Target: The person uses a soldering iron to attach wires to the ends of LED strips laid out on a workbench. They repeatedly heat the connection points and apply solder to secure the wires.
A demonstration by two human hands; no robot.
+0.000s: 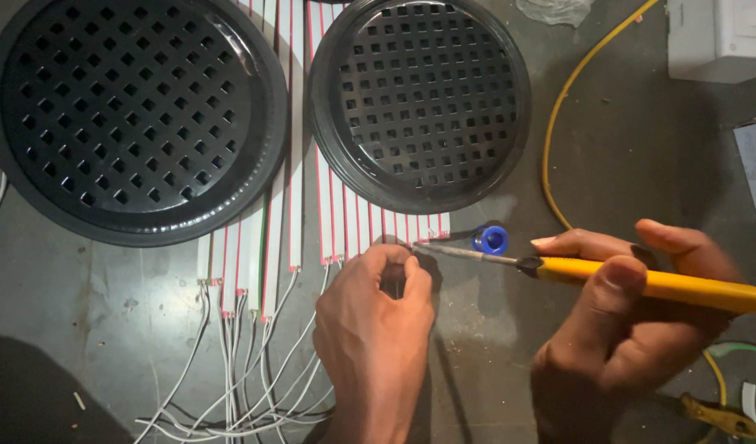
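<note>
Now right hand (633,316) grips soldering iron (641,279).

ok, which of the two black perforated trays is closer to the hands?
The right tray, the smaller one. Its lower rim sits just above the left hand and the soldering iron tip; the larger left tray lies farther off.

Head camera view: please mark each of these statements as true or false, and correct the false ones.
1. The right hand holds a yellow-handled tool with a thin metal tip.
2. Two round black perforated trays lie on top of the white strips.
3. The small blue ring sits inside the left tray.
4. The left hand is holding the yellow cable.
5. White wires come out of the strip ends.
1. True: the right hand grips the yellow-handled tool with a thin metal tip.
2. True: both round black perforated trays overlap the white strips.
3. False: the small blue ring lies on the grey surface, beside the tool tip.
4. False: the left hand pinches at a strip end; the yellow cable lies untouched.
5. True: white wires trail towards the bottom edge.
</note>
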